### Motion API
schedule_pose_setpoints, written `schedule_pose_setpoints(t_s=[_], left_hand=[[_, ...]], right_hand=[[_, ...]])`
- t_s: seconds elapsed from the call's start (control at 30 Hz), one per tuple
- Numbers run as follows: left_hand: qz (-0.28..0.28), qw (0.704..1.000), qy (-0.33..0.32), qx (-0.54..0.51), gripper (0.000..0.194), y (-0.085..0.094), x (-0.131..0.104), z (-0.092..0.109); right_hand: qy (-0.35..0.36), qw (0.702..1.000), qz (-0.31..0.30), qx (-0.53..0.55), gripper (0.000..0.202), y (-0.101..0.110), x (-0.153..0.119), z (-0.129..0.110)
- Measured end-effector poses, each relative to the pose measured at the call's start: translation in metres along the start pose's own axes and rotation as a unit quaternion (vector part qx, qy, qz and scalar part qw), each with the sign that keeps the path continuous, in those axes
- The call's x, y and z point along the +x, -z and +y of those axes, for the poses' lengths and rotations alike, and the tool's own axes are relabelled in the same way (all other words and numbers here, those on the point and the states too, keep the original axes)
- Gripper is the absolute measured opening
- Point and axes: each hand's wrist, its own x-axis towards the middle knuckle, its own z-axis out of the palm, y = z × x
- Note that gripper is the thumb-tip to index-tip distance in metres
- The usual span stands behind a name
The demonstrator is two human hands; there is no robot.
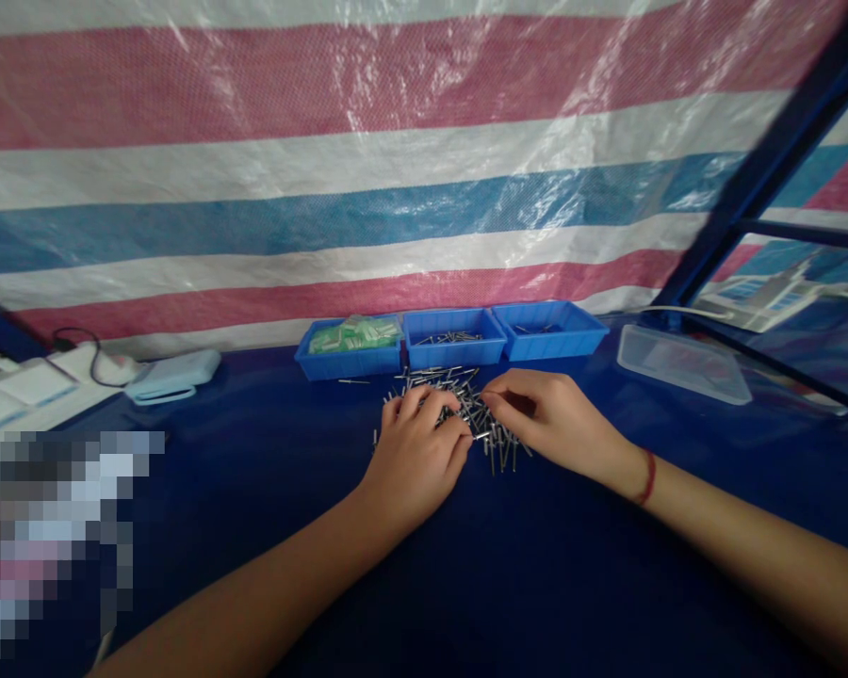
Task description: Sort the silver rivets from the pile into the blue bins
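Pinching blind rivet (481, 436) in left hand (420, 457); curling right hand (558, 419) at rivet pile (500, 443) on bench (537, 584), cannot tell whether gripping; possibly risking scattering rivet pile by tugging at crossed pieces.

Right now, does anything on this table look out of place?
One thin metal pin lies alone in front of the leftmost blue bin, apart from the main pile, so it looks stray.

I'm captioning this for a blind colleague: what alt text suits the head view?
A person's left hand and right hand are at a pile of thin metal pins on a dark blue table. Behind it stand three blue bins, before a striped sheet.
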Motion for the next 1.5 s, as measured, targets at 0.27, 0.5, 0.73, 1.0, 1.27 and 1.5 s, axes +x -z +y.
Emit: schedule_pose_setpoints(t_s=[0.27, 0.5, 0.73, 1.0, 1.27, 1.5], left_hand=[[0.028, 0.999, 0.01, -0.021, 0.014, 0.002, 0.0, 0.001], [0.075, 0.992, 0.047, -0.089, 0.022, 0.007, 0.001, 0.0], [0.102, 0.983, 0.031, -0.147, 0.027, 0.008, 0.001, -0.002], [0.135, 0.974, 0.006, -0.182, 0.007, 0.008, 0.004, -0.002], [0.136, 0.968, 0.001, -0.21, 0.005, 0.009, 0.003, -0.004], [0.139, 0.966, -0.003, -0.218, 0.007, 0.009, 0.005, -0.004]], right_hand=[[0.105, 0.989, -0.1, -0.03, 0.011, -0.003, -0.003, 0.002], [0.131, 0.982, -0.125, -0.059, 0.013, -0.004, -0.004, 0.001], [0.011, 0.995, -0.044, 0.089, 0.014, 0.0, -0.001, -0.001], [-0.069, 0.965, -0.078, 0.24, 0.026, -0.008, -0.003, -0.007], [-0.062, 0.958, -0.104, 0.259, 0.022, -0.006, -0.003, -0.011], [-0.034, 0.968, -0.101, 0.227, 0.018, -0.008, -0.004, -0.01]])
